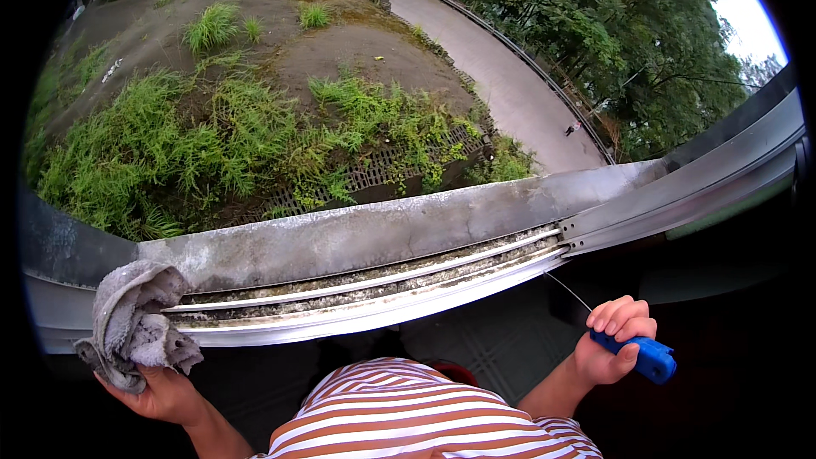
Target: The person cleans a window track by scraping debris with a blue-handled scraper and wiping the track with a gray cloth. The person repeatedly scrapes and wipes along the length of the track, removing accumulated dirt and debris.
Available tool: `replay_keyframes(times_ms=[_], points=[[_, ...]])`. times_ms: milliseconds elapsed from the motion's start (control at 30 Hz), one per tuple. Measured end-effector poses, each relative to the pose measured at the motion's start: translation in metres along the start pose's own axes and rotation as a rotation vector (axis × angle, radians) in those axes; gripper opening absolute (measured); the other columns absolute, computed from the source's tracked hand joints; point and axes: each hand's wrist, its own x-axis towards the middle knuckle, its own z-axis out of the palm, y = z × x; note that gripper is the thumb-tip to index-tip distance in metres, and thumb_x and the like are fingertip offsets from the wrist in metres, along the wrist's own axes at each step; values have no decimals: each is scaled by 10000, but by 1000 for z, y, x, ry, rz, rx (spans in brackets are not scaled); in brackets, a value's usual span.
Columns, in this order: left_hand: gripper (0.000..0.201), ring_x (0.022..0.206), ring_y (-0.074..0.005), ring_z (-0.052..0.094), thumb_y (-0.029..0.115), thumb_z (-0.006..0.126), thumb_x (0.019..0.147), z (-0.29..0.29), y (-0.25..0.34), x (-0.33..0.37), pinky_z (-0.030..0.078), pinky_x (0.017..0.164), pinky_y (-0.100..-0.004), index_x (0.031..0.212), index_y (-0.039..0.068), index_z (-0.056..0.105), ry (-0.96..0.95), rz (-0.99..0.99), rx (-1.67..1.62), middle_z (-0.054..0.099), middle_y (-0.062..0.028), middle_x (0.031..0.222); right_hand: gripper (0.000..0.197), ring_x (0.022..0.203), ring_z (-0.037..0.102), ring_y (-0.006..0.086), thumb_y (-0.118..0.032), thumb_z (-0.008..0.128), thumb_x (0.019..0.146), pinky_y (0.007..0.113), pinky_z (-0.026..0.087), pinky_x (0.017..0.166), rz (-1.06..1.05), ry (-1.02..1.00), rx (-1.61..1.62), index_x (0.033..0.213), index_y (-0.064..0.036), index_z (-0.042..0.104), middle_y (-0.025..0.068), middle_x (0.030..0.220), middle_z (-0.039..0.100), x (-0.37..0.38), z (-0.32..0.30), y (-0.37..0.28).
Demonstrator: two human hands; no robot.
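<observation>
On the left, my left hand (166, 395) is closed around the lower part of a crumpled grey cloth (136, 314). The cloth rests at the left end of a window track (374, 285), whose grooves hold dark, crumbly dirt between pale metal rails. At the right, my right hand (616, 342) grips the blue handle of a tool (654, 360) with a long, thin metal shaft. That shaft points up and left, its end close to the inner edge of the track near its right corner; whether it touches cannot be made out.
A stained concrete ledge (408, 234) runs outside the track. A metal window frame (705, 178) rises on the right. Beyond lie a weedy slope (212, 136), a road (510, 85) with a distant person, and trees (595, 25). My striped shirt (408, 416) is close to the sill.
</observation>
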Motion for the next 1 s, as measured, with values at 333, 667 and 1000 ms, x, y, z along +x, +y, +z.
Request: replay_keyframes(times_ms=[333, 667, 1000], points=[[497, 1188, -282, 459, -12, 524, 902, -6, -38, -2, 345, 1024, -376, 1340, -71, 295, -184, 85, 17, 425, -210, 1340, 409, 542, 512, 147, -353, 703, 798, 276, 500, 486, -15, 27, -13, 834, -70, 410, 67, 708, 485, 0, 30, 12], [485, 1183, -261, 463, 14, 577, 883, -12, -53, 4, 357, 1012, -360, 1311, -64, 361, -71, 79, 196, 451, -192, 1325, 395, 541, 515, 141, -384, 664, 823, 275, 503, 503, -245, 75, 17, 824, -77, 415, 59, 664, 490, 5, 32, 1], [488, 1182, -277, 466, -14, 544, 886, -19, -51, 5, 359, 1013, -373, 1328, -55, 342, -96, 106, 41, 439, -206, 1329, 369, 525, 503, 136, -336, 640, 846, 253, 479, 476, -187, 163, 42, 949, -73, 402, 60, 683, 506, -7, 30, -4]])
